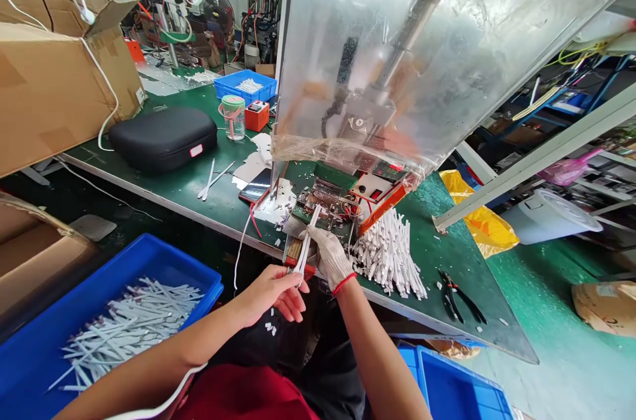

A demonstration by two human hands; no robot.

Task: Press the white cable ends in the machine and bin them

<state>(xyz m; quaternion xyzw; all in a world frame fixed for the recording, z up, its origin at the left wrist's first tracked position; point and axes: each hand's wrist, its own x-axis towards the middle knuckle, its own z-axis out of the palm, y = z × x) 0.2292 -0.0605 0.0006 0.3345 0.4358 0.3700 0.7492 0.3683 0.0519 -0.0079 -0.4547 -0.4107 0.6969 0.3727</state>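
Several thin white strips (305, 249) run lengthwise between my hands, over the front of a small bench machine (324, 193). My bare left hand (278, 292) pinches their near ends between thumb and forefinger, with the other fingers loosely curled. Higher up, my right hand (330, 256), in a white knitted glove with a red cuff, is closed around the strips beside the machine's metal bed. The far ends lie at the machine's working area. To the right of my glove lies a large heap of similar white strips (390, 253).
A clear plastic shield (358, 42) hangs over the machine. Pliers (460, 297) lie at right on the green table (183, 191). A blue bin (199, 261) of strips stands at lower left, another blue bin (457, 387) at lower right. A black case (163, 135) sits back left.
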